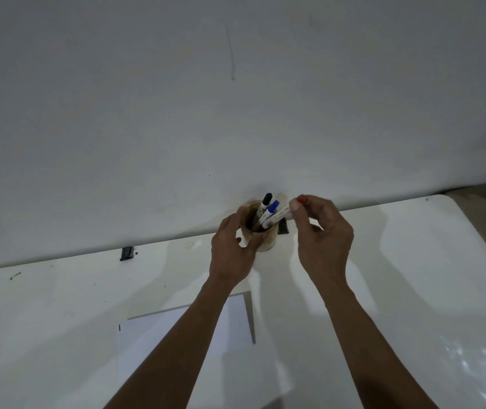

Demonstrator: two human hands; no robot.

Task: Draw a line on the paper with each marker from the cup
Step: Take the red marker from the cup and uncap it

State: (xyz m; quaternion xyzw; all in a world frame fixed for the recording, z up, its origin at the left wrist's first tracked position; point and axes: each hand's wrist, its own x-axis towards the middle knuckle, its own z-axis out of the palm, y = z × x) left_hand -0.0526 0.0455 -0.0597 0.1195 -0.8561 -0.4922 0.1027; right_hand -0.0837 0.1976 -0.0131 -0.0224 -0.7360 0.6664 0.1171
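Note:
A tan wooden cup (266, 242) stands at the table's far edge by the wall. My left hand (231, 252) wraps around its left side. A black-capped marker (264, 203) and a blue-capped marker (271, 209) lean inside it. My right hand (322, 240) pinches the upper end of a white marker with a red cap (278, 218); its lower end is still inside the cup. A white sheet of paper (153, 335) lies near me, partly covered by my left forearm.
The white table (412, 276) has rounded corners and glare at its right front. A small black clip (127, 253) sits on the far edge at left, and a dark object (283, 228) stands behind the cup. A pale wall rises right behind.

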